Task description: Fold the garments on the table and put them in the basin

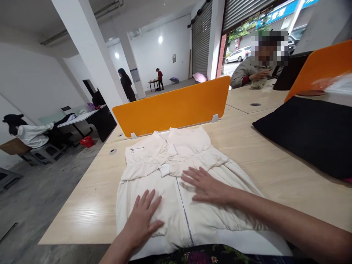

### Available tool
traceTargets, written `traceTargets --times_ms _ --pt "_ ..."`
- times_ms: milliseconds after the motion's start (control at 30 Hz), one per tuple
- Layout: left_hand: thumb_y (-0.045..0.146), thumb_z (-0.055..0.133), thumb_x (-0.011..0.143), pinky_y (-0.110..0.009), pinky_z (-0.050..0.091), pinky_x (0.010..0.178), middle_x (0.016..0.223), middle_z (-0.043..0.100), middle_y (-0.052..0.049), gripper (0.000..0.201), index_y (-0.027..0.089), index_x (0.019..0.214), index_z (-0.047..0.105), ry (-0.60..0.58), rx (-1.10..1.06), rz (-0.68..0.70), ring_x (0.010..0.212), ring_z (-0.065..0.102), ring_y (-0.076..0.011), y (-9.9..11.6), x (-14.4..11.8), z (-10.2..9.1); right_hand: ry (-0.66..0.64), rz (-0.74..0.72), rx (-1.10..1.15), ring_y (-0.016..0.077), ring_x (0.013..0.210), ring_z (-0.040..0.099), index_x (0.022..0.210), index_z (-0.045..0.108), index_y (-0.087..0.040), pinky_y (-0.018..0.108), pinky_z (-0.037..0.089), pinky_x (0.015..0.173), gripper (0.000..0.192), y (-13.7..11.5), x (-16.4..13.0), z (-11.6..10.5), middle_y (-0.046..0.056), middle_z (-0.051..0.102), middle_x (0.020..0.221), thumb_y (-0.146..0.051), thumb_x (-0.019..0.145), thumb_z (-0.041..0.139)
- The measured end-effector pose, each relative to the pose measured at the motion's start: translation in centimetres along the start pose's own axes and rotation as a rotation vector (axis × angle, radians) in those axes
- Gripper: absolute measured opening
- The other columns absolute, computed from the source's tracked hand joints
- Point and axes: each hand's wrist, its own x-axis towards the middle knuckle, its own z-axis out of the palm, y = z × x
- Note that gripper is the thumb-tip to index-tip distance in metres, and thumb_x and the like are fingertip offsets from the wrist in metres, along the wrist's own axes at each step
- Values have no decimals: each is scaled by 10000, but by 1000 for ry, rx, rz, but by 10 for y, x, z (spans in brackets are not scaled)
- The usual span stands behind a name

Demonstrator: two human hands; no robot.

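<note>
A cream zip-up jacket [162, 187] lies spread on the light wooden table, its collar end at the far side and its hem by the near edge. Down its middle runs a metal zipper [183, 211]. My left hand [144, 216] rests with fingers spread on the front panel left of the zipper. On the other side, my right hand [205, 185] lies palm down across the fabric, fingers apart, just below the gathered upper part. Neither hand grips anything. A small zipped pocket [136, 149] shows at the jacket's upper left.
An orange divider [173, 106] stands just beyond the jacket on the table [82, 205]. Dark folded cloth [305, 132] lies at the right. Across the table sits a person [247, 71] with hands near a glass jar [257, 83]. Other people are farther back; a red bucket [87, 142] is on the floor.
</note>
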Motion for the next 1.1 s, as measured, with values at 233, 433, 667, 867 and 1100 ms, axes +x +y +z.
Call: traceTargets --times_ms 233,433,667,867,1100 --pt "636 347 893 -579 295 1100 1561 261 -50 675 334 1489 248 -7 106 75 1426 241 -322 3 -23 7 -5 -13 91 334 1441 157 1446 402 -338 597 95 1145 645 -10 -31 -2 61 301 1545 -638 878 461" --pt "541 548 826 -559 257 1136 1489 404 -89 846 245 1520 167 237 336 164 1401 300 -331 -19 -87 25 120 195 111 341 1408 249 1456 309 -459 588 239 1128 786 2 -129 7 12 328 1529 -643 756 614" --pt "50 334 871 -342 401 1097 1394 535 -54 705 270 1521 171 421 185 99 1342 421 -203 -28 -124 33 223 318 -20 357 1410 232 1472 279 -457 653 230 1107 792 -6 -183 43 -13 275 1547 -354 757 606" --pt "130 439 874 -332 478 1034 1329 592 10 585 396 1396 427 504 -117 60 1229 549 -183 -44 -120 4 333 351 241 289 1232 533 1216 654 -281 478 449 1025 444 3 -191 16 92 596 1306 -404 901 367" --pt "284 429 886 -419 591 882 1214 661 25 475 466 1321 477 588 -228 -138 1103 636 -248 -30 -134 -42 441 348 437 309 910 660 894 725 -345 420 561 785 355 -28 -206 -61 98 705 944 -608 830 495"
